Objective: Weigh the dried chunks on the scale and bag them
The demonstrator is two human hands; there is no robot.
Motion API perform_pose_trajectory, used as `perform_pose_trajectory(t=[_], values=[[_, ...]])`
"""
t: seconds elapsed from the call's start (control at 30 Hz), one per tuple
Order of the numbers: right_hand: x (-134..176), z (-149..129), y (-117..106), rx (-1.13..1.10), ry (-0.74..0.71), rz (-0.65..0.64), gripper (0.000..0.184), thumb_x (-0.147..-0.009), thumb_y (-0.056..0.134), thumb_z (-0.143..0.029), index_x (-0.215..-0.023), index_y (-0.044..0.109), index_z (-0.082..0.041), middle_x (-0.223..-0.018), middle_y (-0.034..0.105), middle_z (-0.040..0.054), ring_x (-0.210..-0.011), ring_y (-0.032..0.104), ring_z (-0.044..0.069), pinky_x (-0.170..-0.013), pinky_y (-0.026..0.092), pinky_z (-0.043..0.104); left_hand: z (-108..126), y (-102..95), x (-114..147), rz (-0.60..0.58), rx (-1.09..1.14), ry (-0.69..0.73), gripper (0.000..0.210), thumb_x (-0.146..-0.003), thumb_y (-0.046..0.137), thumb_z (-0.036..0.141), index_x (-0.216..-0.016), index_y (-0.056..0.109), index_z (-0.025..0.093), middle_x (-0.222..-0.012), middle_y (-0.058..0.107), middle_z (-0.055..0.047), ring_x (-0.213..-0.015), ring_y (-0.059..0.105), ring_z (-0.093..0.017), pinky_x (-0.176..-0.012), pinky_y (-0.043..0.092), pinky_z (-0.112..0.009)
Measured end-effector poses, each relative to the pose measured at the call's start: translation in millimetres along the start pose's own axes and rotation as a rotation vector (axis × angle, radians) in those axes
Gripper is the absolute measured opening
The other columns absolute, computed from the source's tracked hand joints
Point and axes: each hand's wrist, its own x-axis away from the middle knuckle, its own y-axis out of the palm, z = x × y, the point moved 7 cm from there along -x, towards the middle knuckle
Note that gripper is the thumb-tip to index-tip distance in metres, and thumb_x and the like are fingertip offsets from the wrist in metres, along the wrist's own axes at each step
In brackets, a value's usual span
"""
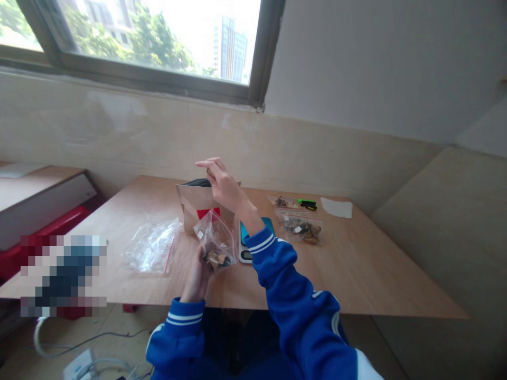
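My left hand (197, 277) is closed around the lower side of a clear zip bag (216, 235). Dried brown and dark pieces (217, 258) lie in the bottom of that bag. Above the open top of a brown paper pouch (194, 203) with a red label, my right hand (222, 182) is raised with its fingers bent together. A tiny brownish bit seems to show at its fingertips, too small to name. Partly behind my right forearm sits a kitchen scale (244, 253) with a blue top and a small display.
Flat clear bags (152, 248) lie on the wooden table (356, 264) to the left. At right are a filled zip bag (303, 228), a smaller one (283, 202), a green and black tool (308, 203) and white paper (336, 207). A red stool (59, 226) stands left.
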Motion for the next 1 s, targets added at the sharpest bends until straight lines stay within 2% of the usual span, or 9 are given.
perform_pose_trajectory(t=[0.07, 0.17, 0.3, 0.5, 0.7, 0.8, 0.9, 1.0], values=[[7, 2, 14, -0.023, -0.012, -0.084, 0.044, -0.084, 0.032, 0.003, -0.112, 0.058, -0.02, -0.115, 0.056, 0.0064, -0.113, 0.054, 0.017, -0.101, 0.045, 0.032, 7, 4.5, 2, -0.042, 0.003, 0.056, 0.037, -0.089, 0.05, 0.034, -0.122, 0.059, 0.02, -0.107, 0.071, -0.006, -0.103, 0.066, -0.02, -0.081, 0.057, -0.031], [17, 7, 24, -0.063, -0.006, -0.118, 0.043, -0.081, 0.032, 0.004, -0.105, 0.059, -0.019, -0.113, 0.058, 0.0059, -0.11, 0.056, 0.015, -0.098, 0.045, 0.028, 15, 9.9, 4, -0.095, 0.013, 0.132, 0.041, -0.087, 0.054, 0.033, -0.127, 0.057, 0.024, -0.115, 0.07, -0.004, -0.111, 0.063, -0.021, -0.085, 0.056, -0.032], [18, 10, 28, -0.041, 0.013, -0.136, 0.039, -0.081, 0.033, 0.004, -0.1, 0.059, -0.018, -0.109, 0.059, 0.007, -0.107, 0.057, 0.016, -0.098, 0.045, 0.028, 10, 5.7, 2, -0.04, 0.046, 0.057, 0.037, -0.093, 0.044, 0.029, -0.126, 0.058, 0.02, -0.118, 0.068, -0.005, -0.107, 0.064, -0.018, -0.083, 0.057, -0.03], [8, 20, 21, 0.044, 0.079, -0.062, 0.025, -0.091, 0.034, -0.007, -0.108, 0.051, -0.012, -0.112, 0.057, 0.0135, -0.108, 0.056, 0.018, -0.101, 0.043, 0.031, 5, 1.1, -1, -0.02, 0.044, 0.034, 0.038, -0.093, 0.044, 0.029, -0.127, 0.058, 0.02, -0.113, 0.07, -0.006, -0.102, 0.066, -0.019, -0.081, 0.057, -0.03], [13, 27, 25, 0.151, 0.219, -0.178, 0.023, -0.094, 0.037, -0.011, -0.116, 0.044, -0.01, -0.111, 0.061, 0.0164, -0.103, 0.061, 0.023, -0.094, 0.047, 0.037, -1, -6.0, -5, -0.028, 0.045, 0.015, 0.039, -0.095, 0.042, 0.032, -0.128, 0.057, 0.019, -0.11, 0.07, -0.006, -0.098, 0.067, -0.019, -0.078, 0.057, -0.03], [15, 18, 23, 0.171, 0.228, -0.191, 0.025, -0.098, 0.039, -0.019, -0.122, 0.044, -0.014, -0.12, 0.061, 0.0153, -0.111, 0.061, 0.024, -0.097, 0.046, 0.039, -1, -5.6, -4, -0.017, 0.063, 0.007, 0.037, -0.095, 0.041, 0.031, -0.127, 0.057, 0.02, -0.113, 0.07, -0.006, -0.097, 0.067, -0.017, -0.078, 0.056, -0.03], [16, -1, 14, 0.191, 0.139, -0.142, 0.028, -0.096, 0.039, -0.016, -0.123, 0.047, -0.017, -0.133, 0.054, 0.0122, -0.124, 0.052, 0.022, -0.106, 0.04, 0.039, 3, -2.2, -1, 0.007, 0.073, 0.021, 0.037, -0.094, 0.042, 0.031, -0.125, 0.058, 0.019, -0.107, 0.071, -0.006, -0.092, 0.067, -0.017, -0.076, 0.056, -0.029], [21, -20, -6, 0.185, 0.106, -0.055, 0.027, -0.093, 0.037, -0.009, -0.114, 0.054, -0.015, -0.128, 0.055, 0.0121, -0.121, 0.051, 0.019, -0.105, 0.038, 0.035, 7, 1.2, 2, 0.01, 0.069, 0.022, 0.036, -0.094, 0.041, 0.032, -0.122, 0.059, 0.018, -0.1, 0.072, -0.006, -0.085, 0.068, -0.016, -0.07, 0.056, -0.028]])
